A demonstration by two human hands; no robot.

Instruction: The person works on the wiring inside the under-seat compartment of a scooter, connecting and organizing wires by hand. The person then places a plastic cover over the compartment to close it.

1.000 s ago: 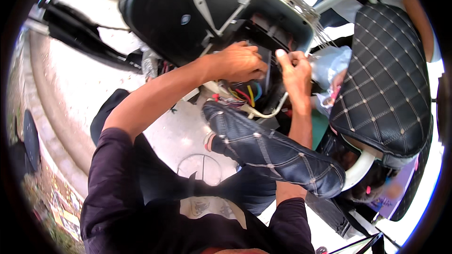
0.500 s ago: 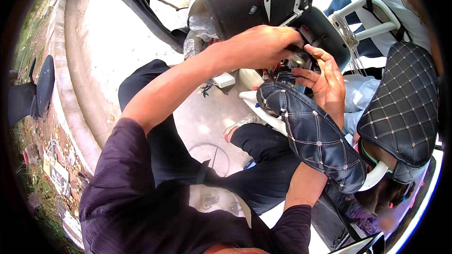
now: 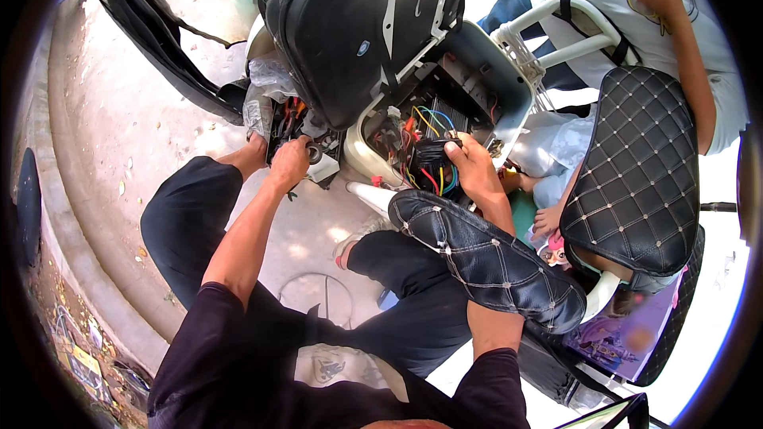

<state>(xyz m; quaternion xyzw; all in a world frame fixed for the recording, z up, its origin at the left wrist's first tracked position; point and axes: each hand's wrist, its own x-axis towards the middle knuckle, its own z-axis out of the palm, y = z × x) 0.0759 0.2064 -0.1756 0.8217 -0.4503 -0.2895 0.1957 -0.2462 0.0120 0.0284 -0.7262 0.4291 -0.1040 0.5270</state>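
Note:
My left hand [image 3: 290, 164] is closed, its fingertips beside a dark ring-shaped roll [image 3: 315, 154] on a tray of tools [image 3: 296, 117]. Whether that roll or something smaller is in the fingers is hidden. My right hand [image 3: 475, 168] grips a small black box [image 3: 434, 151], thumb on top, over the open compartment [image 3: 362, 151] of a scooter. Blue, yellow and red wires [image 3: 433, 121] run around this box. Farther back in the compartment sits a black finned unit [image 3: 451, 103]. The black seat [image 3: 318, 40] is tipped up behind.
A quilted black seat pad [image 3: 497, 258] lies over my right forearm, and a quilted backrest [image 3: 632, 167] stands farther right. Someone in white [image 3: 715, 40] is by the white grab rail [image 3: 556, 8]. Another person's hand [image 3: 547, 221] shows beside the backrest. A concrete curb [image 3: 99, 286] runs along the left.
My left hand has left the compartment and moved left to the tools. My right hand has closed on the small black box. The view has shifted, showing more of the compartment.

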